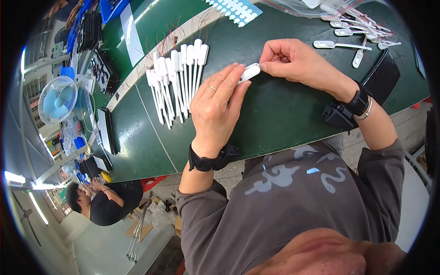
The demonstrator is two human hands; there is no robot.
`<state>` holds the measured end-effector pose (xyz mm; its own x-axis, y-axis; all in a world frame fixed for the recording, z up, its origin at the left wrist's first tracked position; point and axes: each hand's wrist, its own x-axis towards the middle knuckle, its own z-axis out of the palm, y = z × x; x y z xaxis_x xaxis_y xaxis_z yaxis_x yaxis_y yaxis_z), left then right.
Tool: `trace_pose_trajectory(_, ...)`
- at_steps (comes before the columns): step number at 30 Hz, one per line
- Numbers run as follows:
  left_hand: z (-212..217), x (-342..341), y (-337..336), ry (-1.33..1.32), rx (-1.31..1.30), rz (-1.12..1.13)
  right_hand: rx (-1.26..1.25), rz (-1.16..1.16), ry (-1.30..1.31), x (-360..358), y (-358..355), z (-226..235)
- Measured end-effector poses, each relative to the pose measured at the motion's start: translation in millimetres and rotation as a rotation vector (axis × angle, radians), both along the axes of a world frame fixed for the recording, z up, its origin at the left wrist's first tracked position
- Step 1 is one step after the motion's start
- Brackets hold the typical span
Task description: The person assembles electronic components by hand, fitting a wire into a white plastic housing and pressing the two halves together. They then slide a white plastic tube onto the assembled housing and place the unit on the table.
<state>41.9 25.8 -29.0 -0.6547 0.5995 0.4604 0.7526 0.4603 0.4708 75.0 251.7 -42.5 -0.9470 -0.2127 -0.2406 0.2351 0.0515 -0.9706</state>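
A small white plastic piece with a rounded head [250, 73] sits between the fingertips of my left hand [213, 105]; the rest of it is hidden by that hand. My right hand [302, 64] is closed in a pinch right at the far end of this piece. What its thumb and forefinger grip is too small to tell. Left of my hands lies a row of white long-stemmed plastic pieces [176, 68], their wide heads away from me and thin red wires at that end. More such pieces, with clear-looking open heads [324, 44], lie loosely at the far right.
A light-blue sheet with white rounded tabs [238, 11] and a clear plastic bag [293, 8] lie at the back. Near my right forearm is a flat black item [382, 78]. A blue fan [58, 101] stands left; another person [107, 201] sits at the lower left.
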Motion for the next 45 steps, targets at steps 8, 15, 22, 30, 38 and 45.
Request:
trace_pose_trajectory(8,1,3,3,-0.038,-0.033,0.025,0.000,0.003,0.016,1,2,2)
trace_pose_trajectory(15,-1,4,2,-0.104,-0.034,0.028,0.020,0.016,0.043,3,1,5)
trace_pose_trajectory(22,-1,3,0,0.010,-0.063,0.009,-0.019,0.028,0.066,4,0,3)
trace_pose_trajectory(30,3,0,-4,0.313,-0.125,-0.021,-0.066,0.051,0.112,7,-7,17)
trace_pose_trajectory(38,8,1,-2,0.452,-0.114,-0.050,0.203,0.068,0.434,8,-6,19)
trace_pose_trajectory(45,12,2,-2,0.495,-0.095,-0.040,0.165,0.033,0.509,9,-8,17)
